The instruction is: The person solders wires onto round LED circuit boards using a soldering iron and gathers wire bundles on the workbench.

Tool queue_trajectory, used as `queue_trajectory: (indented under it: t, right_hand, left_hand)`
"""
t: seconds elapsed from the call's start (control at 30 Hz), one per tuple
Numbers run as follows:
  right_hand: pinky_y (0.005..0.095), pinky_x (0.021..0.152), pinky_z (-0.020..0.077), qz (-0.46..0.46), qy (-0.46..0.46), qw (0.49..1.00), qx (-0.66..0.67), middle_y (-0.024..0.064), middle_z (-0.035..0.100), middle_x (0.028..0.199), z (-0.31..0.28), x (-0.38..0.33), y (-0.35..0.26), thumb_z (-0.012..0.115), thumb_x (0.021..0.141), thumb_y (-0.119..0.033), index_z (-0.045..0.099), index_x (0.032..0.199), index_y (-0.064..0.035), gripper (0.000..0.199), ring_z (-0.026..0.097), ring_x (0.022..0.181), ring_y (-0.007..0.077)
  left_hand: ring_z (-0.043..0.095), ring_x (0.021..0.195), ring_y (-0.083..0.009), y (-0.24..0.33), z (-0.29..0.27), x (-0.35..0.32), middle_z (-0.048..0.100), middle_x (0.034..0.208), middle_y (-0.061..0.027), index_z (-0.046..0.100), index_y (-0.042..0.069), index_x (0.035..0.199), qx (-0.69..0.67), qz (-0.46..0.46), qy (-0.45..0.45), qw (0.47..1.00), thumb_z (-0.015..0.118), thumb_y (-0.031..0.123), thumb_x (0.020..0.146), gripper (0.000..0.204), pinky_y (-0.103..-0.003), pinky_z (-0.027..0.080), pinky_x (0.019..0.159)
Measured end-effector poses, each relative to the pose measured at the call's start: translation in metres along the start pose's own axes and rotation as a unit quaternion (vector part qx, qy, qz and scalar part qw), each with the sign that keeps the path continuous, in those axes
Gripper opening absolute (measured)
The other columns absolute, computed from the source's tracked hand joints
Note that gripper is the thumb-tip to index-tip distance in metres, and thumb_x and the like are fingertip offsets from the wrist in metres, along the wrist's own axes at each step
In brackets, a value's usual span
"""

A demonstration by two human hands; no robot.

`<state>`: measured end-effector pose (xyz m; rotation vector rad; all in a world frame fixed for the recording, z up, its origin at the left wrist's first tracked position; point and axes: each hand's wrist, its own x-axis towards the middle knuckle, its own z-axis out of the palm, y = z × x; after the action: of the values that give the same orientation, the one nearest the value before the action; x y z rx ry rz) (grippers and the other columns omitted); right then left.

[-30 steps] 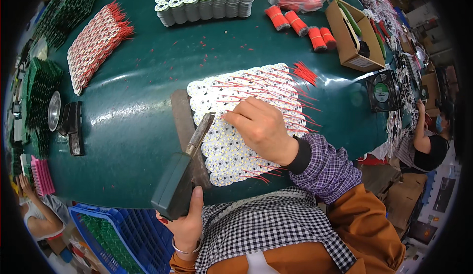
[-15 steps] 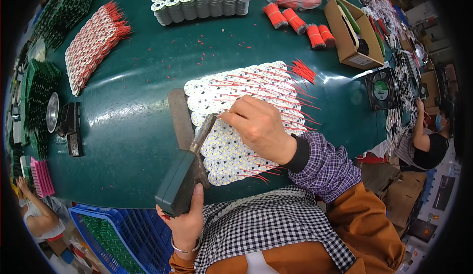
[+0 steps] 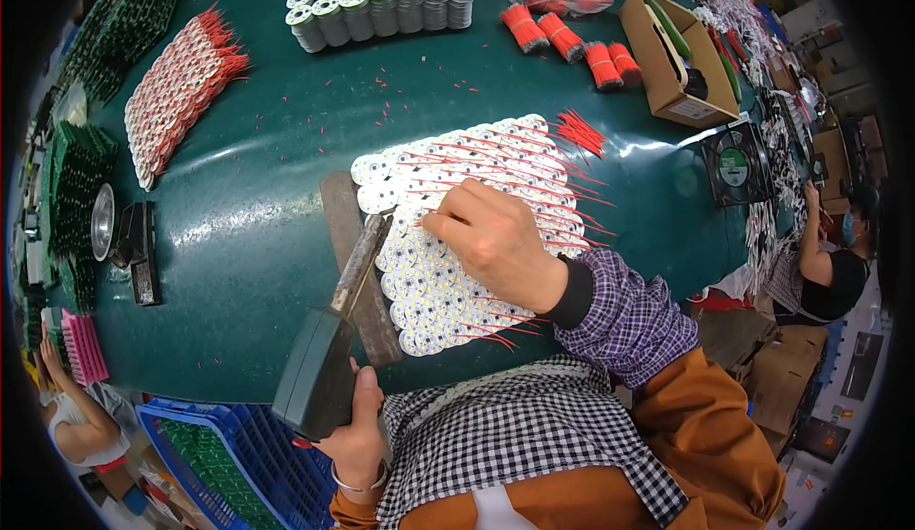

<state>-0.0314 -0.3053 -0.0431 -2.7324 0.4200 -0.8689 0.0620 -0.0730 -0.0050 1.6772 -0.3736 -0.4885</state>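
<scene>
Right hand (image 3: 496, 242): fingers pinched closed on a thin red wire (image 3: 434, 220) at the left part of the sheet of round white LED boards (image 3: 457, 234), palm resting on the boards. Left hand (image 3: 357, 425): closed around the dark handle of a soldering iron (image 3: 329, 339), its metal tip reaching up to the sheet's left edge, just beside the right fingertips.

The sheet lies mid-tabletop (image 3: 257, 234), red wire ends fanning off its right side. A worn brown strip (image 3: 357, 273) lies under the iron's shaft.

Risks, as judged:
1. Tip and fingertips sit very close; a slip of either hand could burn skin.
2. The palm's weight could shift boards or bend wires already laid.
3. A loose pinch could let the wire drift off its pad.

Further out: a 2nd wired stack (image 3: 176, 87) upper left, bundles of red wire (image 3: 567, 39) and a cardboard box (image 3: 677, 53) upper right.
</scene>
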Motion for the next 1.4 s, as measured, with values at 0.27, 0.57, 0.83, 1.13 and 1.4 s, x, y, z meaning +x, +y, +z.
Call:
queue_trajectory:
  t: [0.27, 0.57, 0.83, 1.13, 1.4]
  right_hand:
    - [0.0333, 0.060, 0.0469, -0.011, 0.024, 1.000, 0.013, 0.0064, 0.051, 0.078, -0.016, -0.007, -0.005, 0.064, 0.075, -0.005, 0.064, 0.088, -0.0039, 0.012, 0.056, 0.076, 0.0217]
    - [0.0343, 0.060, 0.0480, 0.015, -0.010, 0.999, 0.031, 0.0075, 0.052, 0.080, -0.015, -0.020, -0.007, 0.064, 0.076, -0.003, 0.064, 0.088, -0.0030, 0.012, 0.058, 0.073, 0.0216]
    - [0.0342, 0.060, 0.0486, 0.014, -0.010, 0.999, 0.029, 0.0077, 0.051, 0.080, -0.014, -0.020, -0.007, 0.064, 0.075, -0.003, 0.063, 0.086, -0.0028, 0.012, 0.058, 0.073, 0.0216]
    - [0.0340, 0.059, 0.0486, 0.014, -0.008, 1.000, 0.011, 0.0075, 0.050, 0.079, -0.011, -0.021, -0.007, 0.063, 0.074, -0.004, 0.061, 0.084, -0.0035, 0.010, 0.057, 0.072, 0.0209]
    - [0.0338, 0.059, 0.0484, 0.022, -0.003, 1.000, 0.014, 0.0072, 0.050, 0.079, -0.013, -0.017, -0.010, 0.065, 0.073, -0.004, 0.062, 0.083, -0.0040, 0.010, 0.057, 0.073, 0.0210]
  left_hand:
    - [0.056, 0.056, -0.0115, -0.004, -0.009, -0.006, 0.069, 0.109, -0.0154, 0.061, -0.007, 0.122, 0.007, 0.007, -0.024, 1.000, 0.070, -0.003, 0.088, 0.035, -0.027, 0.044, 0.049]
    - [0.060, 0.060, -0.0105, -0.025, -0.021, -0.008, 0.070, 0.102, -0.0119, 0.064, -0.005, 0.120, 0.096, 0.062, -0.067, 0.991, 0.072, -0.003, 0.087, 0.034, -0.025, 0.048, 0.052]
    - [0.059, 0.061, -0.0094, -0.027, -0.018, -0.007, 0.068, 0.089, -0.0069, 0.066, -0.004, 0.113, 0.109, 0.037, -0.095, 0.989, 0.074, -0.003, 0.088, 0.026, -0.024, 0.047, 0.054]
    - [0.065, 0.081, -0.0146, -0.021, -0.018, -0.008, 0.071, 0.097, -0.0087, 0.069, -0.005, 0.106, 0.065, -0.070, -0.084, 0.992, 0.082, 0.006, 0.084, 0.028, -0.028, 0.052, 0.071]
    - [0.056, 0.057, -0.0127, -0.011, -0.012, -0.016, 0.066, 0.094, -0.0109, 0.064, -0.006, 0.108, 0.015, 0.037, -0.017, 0.999, 0.070, -0.004, 0.088, 0.021, -0.027, 0.044, 0.049]
